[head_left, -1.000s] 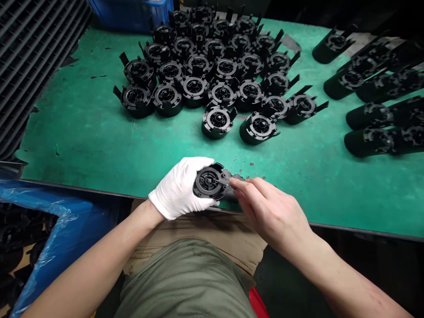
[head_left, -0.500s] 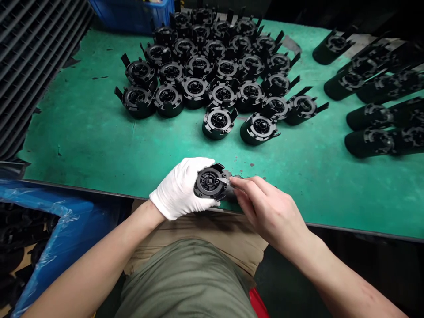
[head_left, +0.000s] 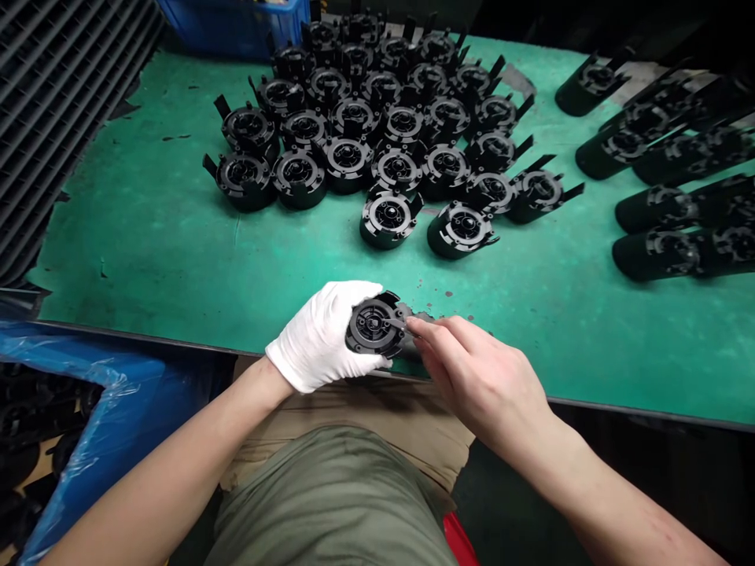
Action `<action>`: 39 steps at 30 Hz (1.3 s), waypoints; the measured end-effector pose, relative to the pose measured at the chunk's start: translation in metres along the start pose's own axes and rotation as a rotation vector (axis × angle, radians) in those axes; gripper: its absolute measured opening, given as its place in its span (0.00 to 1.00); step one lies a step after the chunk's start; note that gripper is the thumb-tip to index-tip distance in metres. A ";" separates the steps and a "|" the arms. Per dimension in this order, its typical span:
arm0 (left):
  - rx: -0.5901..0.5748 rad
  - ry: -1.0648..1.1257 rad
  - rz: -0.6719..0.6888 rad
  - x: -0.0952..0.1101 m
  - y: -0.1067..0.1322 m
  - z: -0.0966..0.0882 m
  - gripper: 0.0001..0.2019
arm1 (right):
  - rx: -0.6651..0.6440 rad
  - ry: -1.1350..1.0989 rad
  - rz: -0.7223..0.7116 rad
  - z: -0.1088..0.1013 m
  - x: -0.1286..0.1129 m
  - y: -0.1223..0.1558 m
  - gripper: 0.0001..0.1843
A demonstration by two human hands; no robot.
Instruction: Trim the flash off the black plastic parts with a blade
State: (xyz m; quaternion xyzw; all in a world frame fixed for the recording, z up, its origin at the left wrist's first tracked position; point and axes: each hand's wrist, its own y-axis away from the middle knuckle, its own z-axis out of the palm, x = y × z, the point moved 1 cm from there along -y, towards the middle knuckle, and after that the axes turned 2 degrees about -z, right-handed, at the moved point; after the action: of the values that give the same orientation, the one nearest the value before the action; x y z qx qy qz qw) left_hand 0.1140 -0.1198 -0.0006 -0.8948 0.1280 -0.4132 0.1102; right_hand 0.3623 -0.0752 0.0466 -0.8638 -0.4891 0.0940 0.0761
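Observation:
In a white glove, my left hand (head_left: pixel 322 338) wraps round the side of a round black plastic housing (head_left: pixel 370 324) near the table's front edge. The housing's open face, with rings and small posts, is turned up toward me. My bare right hand (head_left: pixel 480 365) pinches a small knife (head_left: pixel 398 323), its handle mostly hidden by the fingers. The narrow pointed blade reaches over the right part of the housing's face, its tip near a small post by the centre. Whether the tip touches the plastic I cannot tell.
Several similar black housings (head_left: pixel 348 156) stand grouped on the green table (head_left: pixel 177 251). Taller black cylinders (head_left: pixel 649 255) are at the right. A ribbed black stack (head_left: pixel 59 94) and a blue bin (head_left: pixel 236 31) are at the back left; a plastic-lined blue box (head_left: pixel 147 401) is below left.
The knife blade has tilted and looks darker, no longer catching the light. My right hand has turned slightly; my left hand and the housing stay in place.

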 end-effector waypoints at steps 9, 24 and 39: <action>0.009 -0.002 0.017 0.002 0.000 -0.002 0.43 | 0.001 0.064 -0.025 -0.003 -0.002 0.000 0.14; -0.027 0.034 -0.034 0.001 -0.003 0.000 0.39 | -0.021 0.026 -0.155 -0.004 0.018 -0.007 0.13; 0.150 -0.221 -0.021 -0.003 0.013 0.005 0.60 | -0.025 -0.299 -0.072 0.001 0.025 0.003 0.14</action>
State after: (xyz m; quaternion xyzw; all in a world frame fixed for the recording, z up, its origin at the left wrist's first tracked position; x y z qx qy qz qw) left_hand 0.1141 -0.1309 -0.0097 -0.9255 0.0745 -0.3216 0.1858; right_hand 0.3776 -0.0551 0.0428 -0.8229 -0.5269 0.2126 -0.0050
